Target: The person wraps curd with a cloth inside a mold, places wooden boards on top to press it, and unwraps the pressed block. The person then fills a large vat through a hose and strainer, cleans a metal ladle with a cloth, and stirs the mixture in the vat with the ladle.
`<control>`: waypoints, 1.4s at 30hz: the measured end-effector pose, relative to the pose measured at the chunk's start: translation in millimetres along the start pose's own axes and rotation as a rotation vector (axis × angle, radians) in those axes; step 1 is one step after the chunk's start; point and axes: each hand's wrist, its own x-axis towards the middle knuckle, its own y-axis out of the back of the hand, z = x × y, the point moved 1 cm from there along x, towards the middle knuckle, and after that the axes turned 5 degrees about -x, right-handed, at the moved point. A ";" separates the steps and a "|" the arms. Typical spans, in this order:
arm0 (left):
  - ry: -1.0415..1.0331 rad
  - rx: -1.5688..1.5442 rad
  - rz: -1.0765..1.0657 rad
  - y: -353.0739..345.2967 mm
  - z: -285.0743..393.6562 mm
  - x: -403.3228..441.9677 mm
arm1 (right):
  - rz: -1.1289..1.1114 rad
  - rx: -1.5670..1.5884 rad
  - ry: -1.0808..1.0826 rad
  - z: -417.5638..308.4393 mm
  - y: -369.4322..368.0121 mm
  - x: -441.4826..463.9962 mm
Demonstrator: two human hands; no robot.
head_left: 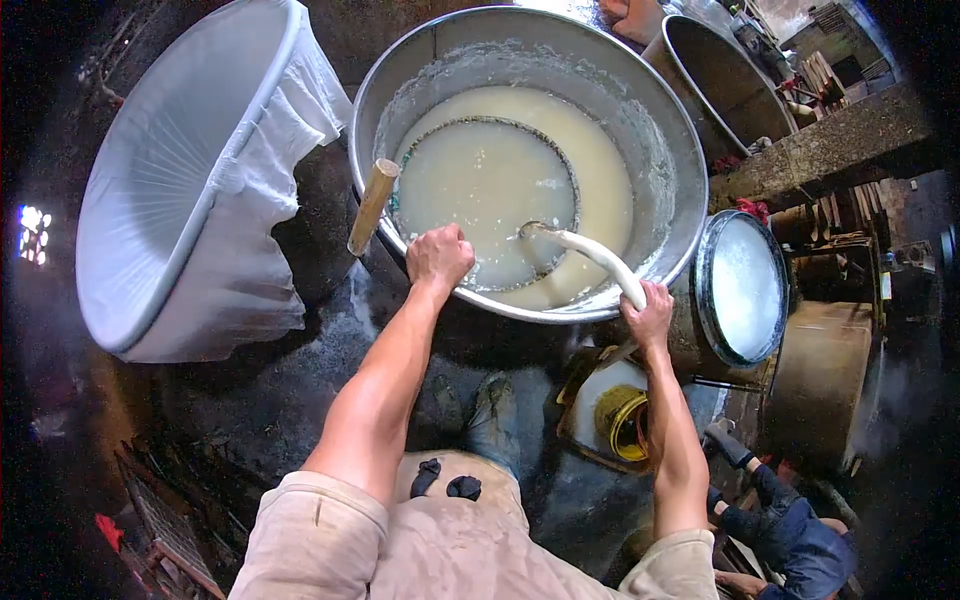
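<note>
A large metal vat of cloudy pale liquid stands before me. Within it, a round dark-rimmed hoop sits at the surface, with small white bits floating inside. My left hand is closed in a fist at the vat's near rim; whatever its fingers grip is hidden. Just left of it, a thick wooden stick leans against the rim. My right hand wraps around a curved white hose. The hose's far end dips to the liquid inside the hoop.
On the left stands a wide cloth-lined hoop. A drum with white contents is at right, near a yellow bucket. Another metal vat stands behind. A person in dark clothes is at lower right. The floor looks wet.
</note>
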 end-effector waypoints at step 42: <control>-0.006 0.002 0.030 1.6 1.9 -1.6 | -0.013 0.010 -0.012 -2.3 3.1 0.3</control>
